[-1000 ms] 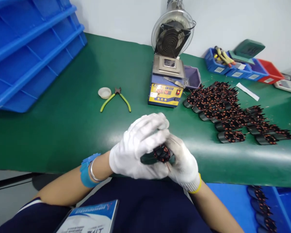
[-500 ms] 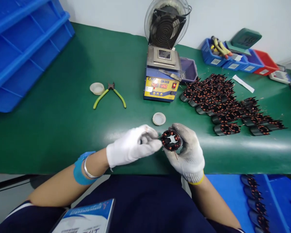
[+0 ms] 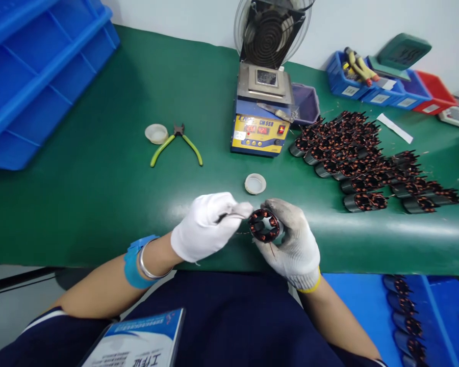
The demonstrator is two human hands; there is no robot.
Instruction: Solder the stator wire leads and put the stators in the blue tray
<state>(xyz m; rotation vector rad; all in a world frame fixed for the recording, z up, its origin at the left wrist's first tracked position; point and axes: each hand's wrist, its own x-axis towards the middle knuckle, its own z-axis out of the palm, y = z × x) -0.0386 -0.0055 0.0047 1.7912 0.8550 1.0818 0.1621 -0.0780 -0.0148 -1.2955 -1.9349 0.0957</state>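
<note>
Just now the left hand, in a plain white cloth glove, has brought its fingertips to the 10 o'clock side of the ring-shaped core of black parts and copper windings; half a second ago they lay looser, nearer 9 o'clock, and a second ago both hands largely covered the core. The shallow, round, whitish dish, mostly hidden then, now shows fully at 12 o'clock from the core. As I judge it, the work has narrowed to fine fingertip handling at one stretch of rim, with the wire not yet tidied. The right hand, in a greyed white knitted glove with a yellow cuff edge, has its grip closed around the core's outer wall from about 3 o'clock. I cannot tell whether the left grip is closed on a strand or merely curled beside the rim, since its tips are blurred. The core is held over the near part of the smooth green tabletop, between 4 and 5 o'clock from the middle of the view. Its open face meets the camera: dark teeth, spaced copper coils, a pale central gap. A thin coppery strand dangles between 5 and 6 o'clock, and a thin twisted wire pokes out near 9.
</note>
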